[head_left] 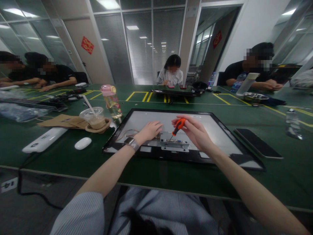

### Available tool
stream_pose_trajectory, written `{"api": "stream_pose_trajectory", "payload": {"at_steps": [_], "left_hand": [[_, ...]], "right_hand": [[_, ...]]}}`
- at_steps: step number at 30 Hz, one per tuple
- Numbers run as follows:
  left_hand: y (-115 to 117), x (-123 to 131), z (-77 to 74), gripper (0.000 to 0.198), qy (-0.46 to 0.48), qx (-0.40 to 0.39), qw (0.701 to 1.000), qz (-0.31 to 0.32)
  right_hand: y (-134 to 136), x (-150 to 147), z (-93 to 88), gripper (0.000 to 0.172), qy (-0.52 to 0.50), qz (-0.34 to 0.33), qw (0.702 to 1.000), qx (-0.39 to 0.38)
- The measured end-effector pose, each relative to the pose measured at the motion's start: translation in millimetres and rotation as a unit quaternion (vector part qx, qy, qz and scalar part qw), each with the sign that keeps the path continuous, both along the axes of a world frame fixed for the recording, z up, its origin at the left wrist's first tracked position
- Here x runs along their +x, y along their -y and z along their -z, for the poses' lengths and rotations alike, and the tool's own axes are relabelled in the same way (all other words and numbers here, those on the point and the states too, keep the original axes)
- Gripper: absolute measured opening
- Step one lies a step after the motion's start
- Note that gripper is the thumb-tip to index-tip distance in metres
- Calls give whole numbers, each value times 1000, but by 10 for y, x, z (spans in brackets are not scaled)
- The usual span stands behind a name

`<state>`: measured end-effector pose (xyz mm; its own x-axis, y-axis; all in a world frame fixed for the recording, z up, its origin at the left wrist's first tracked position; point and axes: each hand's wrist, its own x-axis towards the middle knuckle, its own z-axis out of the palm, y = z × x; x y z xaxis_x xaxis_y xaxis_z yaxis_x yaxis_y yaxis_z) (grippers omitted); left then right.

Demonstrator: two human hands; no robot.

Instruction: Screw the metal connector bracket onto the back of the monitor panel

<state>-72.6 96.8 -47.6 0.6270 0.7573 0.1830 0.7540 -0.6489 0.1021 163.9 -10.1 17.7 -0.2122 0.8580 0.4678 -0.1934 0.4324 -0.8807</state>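
A flat display panel [215,130] lies face down on the green table, its black frame around a pale metal back. Near its front edge sits a small metal bracket [174,142] with ports. My right hand [195,132] grips an orange-handled screwdriver [178,126], whose thin tip points down at the bracket. My left hand [149,130] rests on the panel just left of the bracket, fingers curled loosely and touching the metal. A watch is on my left wrist. Thin coloured wires [127,133] run across the panel's left part.
Left of the panel stand a plastic cup with a straw [94,118], a pink-lidded bottle [111,101], a white mouse [83,143] and a white bar-shaped cover [45,139]. A dark phone [258,143] lies to the right. Other people sit around the table's far sides.
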Motion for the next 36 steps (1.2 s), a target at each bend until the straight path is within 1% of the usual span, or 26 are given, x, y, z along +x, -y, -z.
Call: {"api": "stream_pose_trajectory", "payload": {"at_steps": [2,4,9,12,18,20,24,26,29,32,36], "left_hand": [[-13,-8,13,43,1,3,1000,4],[-16,-13,15,44,2,8,1000,12],[1,-12,-4,44,0,0,1000,6],[11,-6,-17,45,-2,-6,1000,3],[21,2,-33,44,-4,-4,1000,4],[26,1,-37,44,-5,-5,1000,3],[28,1,-46,44,-3,-11,1000,0],[22,3,-45,43,-4,-14,1000,1],[13,8,-36,43,-5,-14,1000,0],[14,9,-27,43,-2,-4,1000,0],[25,2,-31,43,-6,-5,1000,4]], "right_hand": [[2,0,17,36,21,19,999,23],[6,-1,35,36,41,48,997,48],[11,-7,47,22,75,135,983,98],[25,-19,30,17,84,155,978,109],[66,-41,13,19,75,150,978,121],[67,-37,22,22,64,143,981,117],[58,-21,36,32,58,104,988,101],[52,-15,39,31,57,87,989,102],[39,-11,42,25,59,73,989,111],[24,-12,49,21,74,90,985,130],[15,-19,63,20,83,107,981,136]]}}
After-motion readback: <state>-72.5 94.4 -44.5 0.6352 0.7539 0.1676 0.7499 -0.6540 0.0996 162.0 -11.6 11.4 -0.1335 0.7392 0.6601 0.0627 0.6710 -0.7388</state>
